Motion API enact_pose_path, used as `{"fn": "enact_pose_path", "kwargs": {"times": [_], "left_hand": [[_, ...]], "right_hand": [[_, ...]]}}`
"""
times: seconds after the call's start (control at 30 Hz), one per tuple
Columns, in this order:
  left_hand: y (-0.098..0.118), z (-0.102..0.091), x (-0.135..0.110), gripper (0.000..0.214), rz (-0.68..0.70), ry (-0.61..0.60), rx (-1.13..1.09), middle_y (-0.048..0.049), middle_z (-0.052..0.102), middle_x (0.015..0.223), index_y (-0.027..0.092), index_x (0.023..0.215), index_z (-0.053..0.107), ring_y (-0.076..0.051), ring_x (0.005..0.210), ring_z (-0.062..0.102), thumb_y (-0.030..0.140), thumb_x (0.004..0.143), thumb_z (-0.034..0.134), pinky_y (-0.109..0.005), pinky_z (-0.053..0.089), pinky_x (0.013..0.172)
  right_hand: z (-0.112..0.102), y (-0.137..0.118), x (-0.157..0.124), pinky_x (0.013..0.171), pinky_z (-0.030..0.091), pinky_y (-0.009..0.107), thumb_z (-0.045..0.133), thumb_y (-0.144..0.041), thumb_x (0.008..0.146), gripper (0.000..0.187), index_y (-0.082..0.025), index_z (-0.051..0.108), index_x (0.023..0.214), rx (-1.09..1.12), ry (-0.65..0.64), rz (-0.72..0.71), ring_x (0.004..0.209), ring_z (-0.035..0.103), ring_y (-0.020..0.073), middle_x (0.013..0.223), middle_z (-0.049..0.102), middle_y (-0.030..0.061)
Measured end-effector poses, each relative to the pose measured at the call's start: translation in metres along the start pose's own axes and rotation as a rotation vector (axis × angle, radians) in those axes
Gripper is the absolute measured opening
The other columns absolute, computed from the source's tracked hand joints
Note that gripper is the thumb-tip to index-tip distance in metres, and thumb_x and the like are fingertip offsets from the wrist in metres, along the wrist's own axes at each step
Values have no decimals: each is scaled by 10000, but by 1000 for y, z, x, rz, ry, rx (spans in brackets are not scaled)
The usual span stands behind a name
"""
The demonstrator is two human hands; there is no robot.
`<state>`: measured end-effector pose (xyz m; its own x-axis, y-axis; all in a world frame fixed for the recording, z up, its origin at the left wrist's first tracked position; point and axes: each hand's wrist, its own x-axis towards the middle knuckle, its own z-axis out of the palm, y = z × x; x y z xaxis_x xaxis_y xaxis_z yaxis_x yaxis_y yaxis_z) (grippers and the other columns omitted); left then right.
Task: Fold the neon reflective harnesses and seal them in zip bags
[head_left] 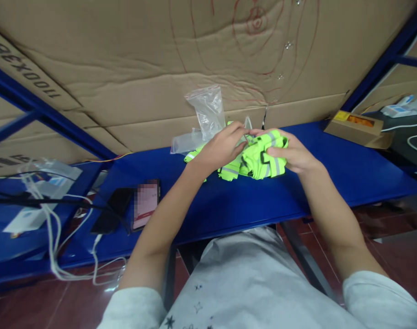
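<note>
A bundle of neon yellow-green reflective straps (259, 160) with grey stripes and black buckles is gathered in my right hand (294, 153), whose fingers wrap round it. My left hand (225, 146) is at the bundle's left side, with its fingers bent together near the upper edge. What those fingers pinch, if anything, is hidden. More neon strap lies on the blue table under and left of my left hand. Just behind, a clear zip bag (208, 112) leans upright, and another clear plastic bag (188, 142) lies beside it.
On the blue table (222, 210), a lit phone (146, 203) and a dark phone (113, 210) lie left of my left arm. White cables (52, 233) and power strips are further left. An open cardboard box (355, 128) stands at right. A cardboard wall (126, 68) rises behind.
</note>
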<state>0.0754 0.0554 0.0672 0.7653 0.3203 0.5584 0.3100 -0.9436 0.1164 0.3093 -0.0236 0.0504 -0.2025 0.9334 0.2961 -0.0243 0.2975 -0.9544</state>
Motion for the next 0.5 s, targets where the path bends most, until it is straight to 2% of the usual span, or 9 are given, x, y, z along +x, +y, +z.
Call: {"fn": "enact_pose_path", "kwargs": {"times": [0.1,0.17,0.27,0.33,0.43,0.5], "left_hand": [[-5,0,-1,214,-13,8,-29,-123,678,1227,178,1199,648,-248,1173,659,233,1009,565,-406,539,1024],[-4,-3,-2,179,-6,4,-51,-109,696,1188,186,1150,661,-237,1138,671,224,1000,571,-393,548,996],[0,-13,-1,163,-9,52,-68,-92,706,1159,198,1097,662,-216,1068,687,171,967,568,-372,554,960],[4,-21,-1,169,-30,113,-65,-78,711,1129,211,1061,661,-211,1037,690,138,939,569,-372,551,953],[3,-30,-1,154,-77,168,-76,-66,711,1076,221,1020,661,-218,1034,681,137,902,606,-382,546,973],[-3,-30,-4,268,-93,118,-145,-79,696,1184,229,1133,650,-238,1141,660,200,869,689,-399,531,1042]], "right_hand": [[-1,-3,-1,1208,434,471,947,-415,682,480,-301,788,1120,-301,-146,-155,1396,582,312,1441,665,43],[-2,-2,0,1236,393,463,948,-423,676,476,-311,798,1114,-432,-246,-184,1422,560,313,1460,651,47],[-3,1,2,1222,407,448,928,-465,694,475,-303,797,1120,-512,-318,-138,1454,530,321,1479,636,54],[-3,3,2,1215,413,437,912,-490,708,470,-286,793,1115,-539,-328,-110,1460,522,322,1413,681,59],[-5,2,2,1156,462,413,888,-516,734,469,-277,780,1123,-561,-357,-81,1319,637,303,1262,751,46],[-7,0,2,1083,503,382,879,-510,748,481,-280,767,1155,-557,-397,-64,1192,696,273,1215,764,29]]}}
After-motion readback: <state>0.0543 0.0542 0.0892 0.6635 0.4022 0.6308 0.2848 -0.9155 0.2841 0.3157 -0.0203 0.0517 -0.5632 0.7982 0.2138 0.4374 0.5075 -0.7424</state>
